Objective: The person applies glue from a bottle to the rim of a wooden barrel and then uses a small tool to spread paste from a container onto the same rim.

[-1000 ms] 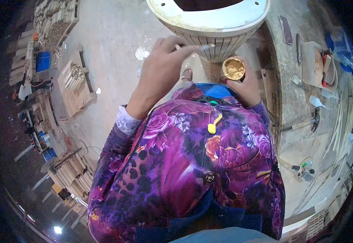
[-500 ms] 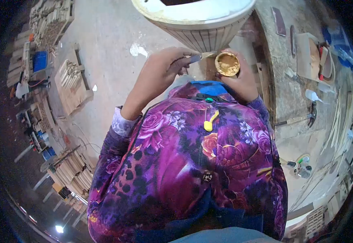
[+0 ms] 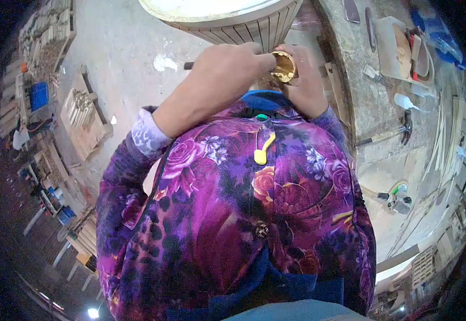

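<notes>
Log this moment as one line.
left hand: at cup mouth, dark handle jutting behind | right hand: holding cup | yellow paste: on rim | grooved stand: beyond hands

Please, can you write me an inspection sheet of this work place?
Surface: grey floor with white marks.
Job's things: cup with yellow paste; tool mostly hidden; slatted body, cut off by the picture's top.
Clutter: hammer, bottle and tray on the worktop at picture right.
Hands: left hand grips the tool, fingers at the cup's mouth; right hand holds the cup.
Cables: a thin orange line at picture left may be a cord; cannot tell.
Surroundings: wood pieces on a pallet; bright light at lower left.
</notes>
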`<state>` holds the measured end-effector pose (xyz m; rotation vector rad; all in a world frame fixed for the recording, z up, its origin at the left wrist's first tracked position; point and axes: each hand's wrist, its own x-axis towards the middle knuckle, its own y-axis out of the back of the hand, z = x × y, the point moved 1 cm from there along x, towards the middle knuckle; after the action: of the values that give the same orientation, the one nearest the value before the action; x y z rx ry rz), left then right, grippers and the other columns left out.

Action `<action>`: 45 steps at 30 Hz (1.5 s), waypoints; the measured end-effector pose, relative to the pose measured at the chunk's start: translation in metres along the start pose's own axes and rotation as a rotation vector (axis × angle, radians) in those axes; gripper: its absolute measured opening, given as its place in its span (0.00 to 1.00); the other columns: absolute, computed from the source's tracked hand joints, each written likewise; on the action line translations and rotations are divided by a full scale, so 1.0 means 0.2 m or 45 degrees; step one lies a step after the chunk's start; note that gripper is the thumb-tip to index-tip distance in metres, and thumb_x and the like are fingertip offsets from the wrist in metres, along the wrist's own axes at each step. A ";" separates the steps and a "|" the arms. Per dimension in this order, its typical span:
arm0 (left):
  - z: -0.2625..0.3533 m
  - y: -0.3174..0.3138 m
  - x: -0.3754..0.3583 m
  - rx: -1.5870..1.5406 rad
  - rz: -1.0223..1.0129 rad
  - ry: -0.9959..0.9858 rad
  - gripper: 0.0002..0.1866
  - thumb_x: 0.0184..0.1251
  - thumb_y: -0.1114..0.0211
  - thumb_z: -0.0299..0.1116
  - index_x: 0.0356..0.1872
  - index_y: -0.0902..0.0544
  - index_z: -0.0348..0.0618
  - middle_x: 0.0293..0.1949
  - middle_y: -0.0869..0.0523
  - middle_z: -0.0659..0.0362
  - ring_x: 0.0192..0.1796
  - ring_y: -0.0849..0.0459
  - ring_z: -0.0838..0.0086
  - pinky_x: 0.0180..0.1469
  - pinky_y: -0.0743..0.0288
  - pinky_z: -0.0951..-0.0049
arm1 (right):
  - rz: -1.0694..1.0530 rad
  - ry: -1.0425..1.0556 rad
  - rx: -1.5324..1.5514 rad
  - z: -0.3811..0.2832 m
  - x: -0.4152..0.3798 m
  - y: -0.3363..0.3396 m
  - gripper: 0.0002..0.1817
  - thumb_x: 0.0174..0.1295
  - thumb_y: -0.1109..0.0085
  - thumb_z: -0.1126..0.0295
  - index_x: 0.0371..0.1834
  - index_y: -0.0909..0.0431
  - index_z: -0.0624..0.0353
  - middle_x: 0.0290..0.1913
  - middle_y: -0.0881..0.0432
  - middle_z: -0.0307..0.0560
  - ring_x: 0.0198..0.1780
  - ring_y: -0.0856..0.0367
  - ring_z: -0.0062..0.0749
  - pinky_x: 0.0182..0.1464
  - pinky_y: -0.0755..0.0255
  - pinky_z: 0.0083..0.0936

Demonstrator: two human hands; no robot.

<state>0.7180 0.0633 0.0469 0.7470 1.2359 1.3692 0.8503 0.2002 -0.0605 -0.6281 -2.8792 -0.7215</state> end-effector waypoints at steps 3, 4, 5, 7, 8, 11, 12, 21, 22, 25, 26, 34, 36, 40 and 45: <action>0.04 -0.01 0.04 0.015 -0.017 -0.036 0.14 0.64 0.39 0.28 0.50 0.15 0.51 0.36 0.16 0.56 0.41 0.11 0.56 0.40 0.18 0.55 | -0.010 0.009 -0.033 -0.02 0.00 -0.01 0.35 0.44 0.30 0.82 0.61 0.24 0.52 0.52 0.24 0.54 0.56 0.22 0.53 0.58 0.26 0.38; 0.03 -0.02 0.05 0.014 -0.020 -0.037 0.14 0.64 0.39 0.28 0.50 0.15 0.51 0.36 0.16 0.56 0.41 0.11 0.56 0.40 0.18 0.55 | -0.016 0.013 -0.038 -0.03 0.00 -0.01 0.35 0.43 0.31 0.83 0.61 0.24 0.52 0.52 0.24 0.54 0.56 0.22 0.53 0.58 0.26 0.39; 0.01 -0.03 0.05 -0.030 -0.014 -0.075 0.13 0.65 0.38 0.28 0.49 0.15 0.50 0.37 0.14 0.55 0.40 0.11 0.56 0.39 0.18 0.57 | -0.015 0.011 -0.037 -0.03 0.00 -0.01 0.35 0.43 0.31 0.83 0.61 0.24 0.52 0.52 0.24 0.54 0.56 0.22 0.53 0.58 0.26 0.39; -0.05 -0.05 0.05 -0.075 -0.012 -0.116 0.12 0.66 0.37 0.28 0.48 0.14 0.49 0.37 0.13 0.55 0.39 0.11 0.56 0.39 0.18 0.59 | -0.014 0.065 -0.014 -0.03 0.01 -0.01 0.34 0.45 0.32 0.83 0.61 0.25 0.54 0.53 0.23 0.53 0.56 0.21 0.52 0.58 0.26 0.37; -0.10 -0.07 0.02 -0.362 0.027 -0.107 0.10 0.67 0.36 0.29 0.47 0.13 0.47 0.37 0.12 0.55 0.38 0.11 0.59 0.39 0.18 0.63 | -0.012 0.079 -0.022 -0.04 0.01 -0.02 0.34 0.45 0.32 0.83 0.61 0.25 0.54 0.53 0.23 0.53 0.56 0.21 0.52 0.58 0.26 0.37; -0.13 -0.02 -0.02 -0.800 0.011 0.047 0.09 0.70 0.33 0.32 0.46 0.12 0.42 0.35 0.10 0.53 0.36 0.12 0.68 0.38 0.20 0.70 | 0.013 0.056 0.112 -0.02 0.01 -0.01 0.33 0.46 0.32 0.82 0.61 0.25 0.56 0.54 0.23 0.53 0.57 0.21 0.49 0.59 0.26 0.36; -0.13 0.00 -0.04 -0.932 -0.018 0.130 0.09 0.70 0.33 0.32 0.47 0.12 0.41 0.34 0.10 0.54 0.36 0.12 0.69 0.38 0.20 0.70 | -0.003 -0.047 0.217 0.00 0.01 -0.01 0.33 0.46 0.32 0.82 0.61 0.25 0.57 0.54 0.22 0.52 0.57 0.21 0.48 0.59 0.26 0.35; -0.10 -0.03 -0.04 -0.582 0.103 0.159 0.10 0.70 0.33 0.32 0.47 0.12 0.42 0.33 0.11 0.53 0.34 0.12 0.67 0.38 0.20 0.67 | 0.026 0.035 0.133 0.00 0.07 -0.02 0.33 0.45 0.31 0.81 0.60 0.24 0.58 0.52 0.21 0.52 0.56 0.20 0.48 0.60 0.26 0.34; -0.09 -0.04 -0.04 -0.560 0.105 0.133 0.10 0.70 0.33 0.32 0.48 0.12 0.43 0.33 0.11 0.53 0.34 0.12 0.67 0.38 0.20 0.66 | 0.004 0.041 0.116 0.00 0.07 -0.03 0.33 0.44 0.32 0.81 0.60 0.24 0.58 0.53 0.21 0.52 0.56 0.21 0.48 0.60 0.26 0.35; -0.10 -0.05 -0.04 -0.822 0.059 0.214 0.11 0.69 0.33 0.31 0.49 0.12 0.42 0.33 0.11 0.52 0.33 0.13 0.67 0.38 0.20 0.67 | 0.024 0.025 0.123 -0.02 0.08 0.00 0.33 0.44 0.31 0.81 0.59 0.24 0.58 0.54 0.22 0.53 0.57 0.21 0.49 0.60 0.26 0.35; -0.10 -0.05 -0.04 -0.821 0.057 0.209 0.11 0.69 0.33 0.31 0.49 0.12 0.42 0.33 0.11 0.52 0.33 0.13 0.67 0.38 0.20 0.67 | 0.028 0.024 0.121 -0.02 0.08 0.01 0.33 0.44 0.31 0.81 0.59 0.24 0.58 0.54 0.22 0.53 0.57 0.21 0.49 0.60 0.26 0.35; -0.09 -0.07 -0.06 -0.826 0.138 0.240 0.11 0.72 0.34 0.30 0.52 0.12 0.41 0.32 0.12 0.57 0.31 0.14 0.76 0.35 0.21 0.73 | 0.068 0.079 0.092 -0.01 0.07 0.01 0.32 0.45 0.31 0.80 0.59 0.24 0.57 0.54 0.21 0.53 0.56 0.20 0.50 0.60 0.25 0.36; -0.07 -0.09 -0.04 -0.884 0.137 0.236 0.11 0.70 0.34 0.30 0.49 0.12 0.40 0.33 0.11 0.53 0.33 0.13 0.69 0.38 0.21 0.70 | 0.064 0.077 0.098 -0.02 0.07 0.01 0.32 0.45 0.31 0.80 0.59 0.24 0.57 0.53 0.21 0.52 0.55 0.20 0.49 0.59 0.25 0.36; -0.07 -0.07 -0.05 -1.123 0.149 0.344 0.12 0.74 0.34 0.33 0.53 0.12 0.41 0.33 0.12 0.61 0.33 0.14 0.79 0.34 0.22 0.77 | 0.058 0.001 0.188 0.00 0.05 0.02 0.32 0.45 0.30 0.80 0.59 0.24 0.57 0.52 0.20 0.51 0.56 0.19 0.47 0.59 0.25 0.36; -0.07 -0.04 -0.10 -1.203 0.159 0.433 0.13 0.75 0.34 0.34 0.55 0.13 0.43 0.35 0.11 0.62 0.35 0.14 0.82 0.33 0.24 0.79 | 0.065 -0.158 0.263 0.01 0.03 0.03 0.33 0.46 0.29 0.79 0.61 0.25 0.57 0.54 0.20 0.51 0.58 0.19 0.45 0.61 0.26 0.35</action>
<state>0.7110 0.0398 0.0402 -0.0812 0.6395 1.9942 0.8480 0.2084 -0.0577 -0.7392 -2.9831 -0.3835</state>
